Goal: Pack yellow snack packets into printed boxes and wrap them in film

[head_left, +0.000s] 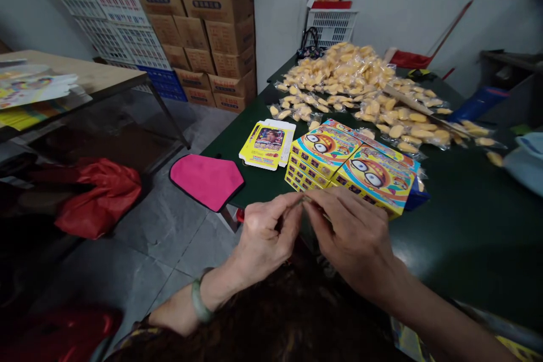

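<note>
The left hand (pixel 267 232) and right hand (pixel 356 232) meet at the fingertips, each with thumb and forefinger pinched together; what they grip, if anything, is too small to tell. The boxes (pixel 369 172) lie just beyond the fingertips and to the right, long edges slanting from far left to near right. The right hand is nearer, overlapping them in view; contact is unclear. Past them, packets (pixel 348 70) heap across the table (pixel 458 203).
</note>
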The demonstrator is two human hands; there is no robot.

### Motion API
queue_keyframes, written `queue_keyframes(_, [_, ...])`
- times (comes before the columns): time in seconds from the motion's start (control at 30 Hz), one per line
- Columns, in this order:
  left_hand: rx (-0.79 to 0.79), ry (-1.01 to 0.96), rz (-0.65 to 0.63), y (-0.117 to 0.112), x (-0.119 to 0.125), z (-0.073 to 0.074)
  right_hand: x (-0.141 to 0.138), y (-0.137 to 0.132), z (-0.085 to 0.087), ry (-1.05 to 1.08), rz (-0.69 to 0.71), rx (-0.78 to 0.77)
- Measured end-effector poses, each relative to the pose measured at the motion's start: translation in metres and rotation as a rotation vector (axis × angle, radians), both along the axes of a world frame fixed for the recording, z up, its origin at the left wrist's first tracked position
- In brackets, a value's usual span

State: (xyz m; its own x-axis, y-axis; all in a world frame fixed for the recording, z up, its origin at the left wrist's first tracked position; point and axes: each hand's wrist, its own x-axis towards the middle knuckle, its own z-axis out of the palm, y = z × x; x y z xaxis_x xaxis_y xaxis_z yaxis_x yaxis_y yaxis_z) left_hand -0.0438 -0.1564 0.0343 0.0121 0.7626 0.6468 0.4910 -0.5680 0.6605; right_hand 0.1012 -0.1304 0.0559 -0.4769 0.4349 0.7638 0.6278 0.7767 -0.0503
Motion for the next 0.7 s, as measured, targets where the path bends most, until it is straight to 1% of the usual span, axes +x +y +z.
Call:
queue_keyframes(0.07, [-0.071, -0.039, -0.027, -0.001, 0.002, 0.002, 0.001, -0.001, -0.001, 0.016, -0.015, 0.006])
queue_keyframes(0.13, [-0.181, -0.124, -0.070, -0.001, 0.003, 0.003, 0.001, -0.002, -0.002, 0.035, -0.017, -0.006])
queue_keyframes(0.27, [-0.420, -0.387, -0.158, -0.001, 0.002, 0.004, 0.002, -0.005, -0.002, 0.109, -0.021, -0.033])
queue_keyframes(0.37, [-0.525, -0.564, -0.206, 0.001, 0.001, 0.001, 0.002, -0.008, -0.001, 0.189, -0.026, -0.008])
queue_keyframes(0.43, [-0.537, -0.615, -0.213, 0.001, 0.001, -0.001, 0.000, -0.008, -0.002, 0.200, -0.015, -0.019])
queue_keyframes(0.53, [-0.505, -0.587, -0.198, -0.003, 0.003, 0.000, -0.005, -0.008, -0.007, 0.164, -0.015, -0.037])
queue_keyframes(0.6, [-0.467, -0.518, -0.178, -0.007, 0.005, 0.002, -0.008, -0.007, -0.010, 0.154, -0.021, -0.032])
queue_keyframes(0.7, [-0.372, -0.338, -0.127, -0.012, 0.006, 0.005, -0.010, -0.008, -0.013, 0.146, -0.009, -0.048])
